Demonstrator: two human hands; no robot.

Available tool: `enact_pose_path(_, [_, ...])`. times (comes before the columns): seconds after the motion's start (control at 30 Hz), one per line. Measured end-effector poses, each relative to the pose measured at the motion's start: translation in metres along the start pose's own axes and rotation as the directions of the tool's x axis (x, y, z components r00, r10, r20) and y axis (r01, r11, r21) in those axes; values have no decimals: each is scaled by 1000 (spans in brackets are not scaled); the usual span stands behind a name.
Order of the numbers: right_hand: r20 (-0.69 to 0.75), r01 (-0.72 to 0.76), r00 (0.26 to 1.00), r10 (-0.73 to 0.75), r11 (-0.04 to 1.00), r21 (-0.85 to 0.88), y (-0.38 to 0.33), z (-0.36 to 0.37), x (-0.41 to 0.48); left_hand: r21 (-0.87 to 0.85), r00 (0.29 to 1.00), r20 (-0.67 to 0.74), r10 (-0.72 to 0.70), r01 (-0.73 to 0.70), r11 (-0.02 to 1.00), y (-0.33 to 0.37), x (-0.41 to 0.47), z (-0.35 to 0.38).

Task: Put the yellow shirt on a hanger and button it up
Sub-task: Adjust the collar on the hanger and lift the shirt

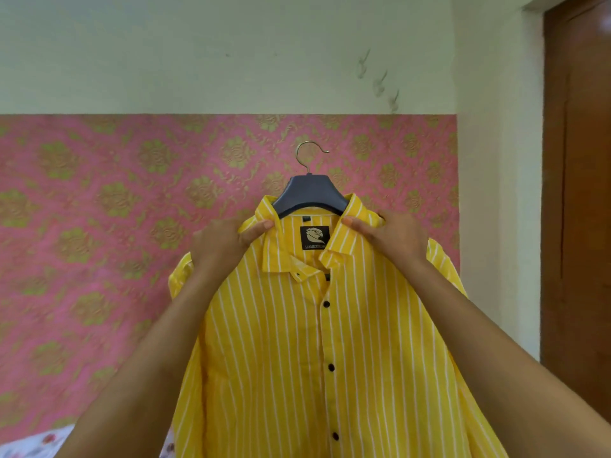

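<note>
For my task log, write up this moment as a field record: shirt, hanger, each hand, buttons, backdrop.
shirt: yellow shirt with white stripes, draped on the hanger, front towards the camera
hanger: dark plastic hanger; its metal hook catches on nothing visible
left hand: left hand pinches one side of the collar
right hand: right hand pinches the other side
buttons: black placket buttons look fastened; collar button undone
backdrop: pink patterned wall covering, wooden door
</note>
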State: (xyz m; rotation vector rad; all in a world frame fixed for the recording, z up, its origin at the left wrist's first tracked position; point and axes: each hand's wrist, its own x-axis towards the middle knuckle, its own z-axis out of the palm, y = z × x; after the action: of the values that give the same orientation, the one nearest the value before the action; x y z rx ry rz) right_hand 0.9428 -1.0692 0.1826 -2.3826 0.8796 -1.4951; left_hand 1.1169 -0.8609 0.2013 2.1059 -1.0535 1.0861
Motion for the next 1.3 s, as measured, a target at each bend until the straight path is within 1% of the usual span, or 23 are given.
enact_pose_path(0.07, [-34,-18,999,17,1000,-15,11,16,40,13,1000,-16,6,-6,1000,0,42,30])
enact_pose_path(0.13, [-30,-44,999,43,999,-30,15,24,60,53,1000,-14,17,-17,998,0,63,41])
enact_pose_path(0.23, [-51,-65,997,65,998,1,37,46,110,45,1000,-8,13,-13,999,7,113,74])
enact_pose_path(0.33, [-81,-75,994,76,997,17,56,60,153,-5,1000,5,18,-18,1000,23,151,100])
enact_pose_path(0.43, [-108,-69,992,68,998,-10,78,72,201,-2,998,-39,49,-49,999,32,194,134])
enact_pose_path(0.5, [-122,-57,991,57,998,4,95,82,233,10,995,-74,63,-63,998,41,224,161])
enact_pose_path(0.6, [-158,-45,986,44,999,-2,117,96,280,63,988,-140,68,-60,996,54,266,192])
enact_pose_path(0.7, [-183,-20,983,24,999,26,140,106,334,64,982,-180,56,-45,997,71,311,223])
enact_pose_path(0.83, [-237,38,971,-33,999,20,160,119,402,91,966,-254,56,-33,995,87,367,253])
enact_pose_path(1.0, [-348,104,934,-83,994,42,167,134,476,118,944,-327,45,-7,993,97,431,274])
enact_pose_path(1.13, [-448,143,883,-139,989,-24,167,147,518,136,929,-366,61,-11,991,99,473,286])
enact_pose_path(1.3, [-533,156,833,-146,987,-26,168,154,564,151,916,-394,75,-16,988,105,517,296])
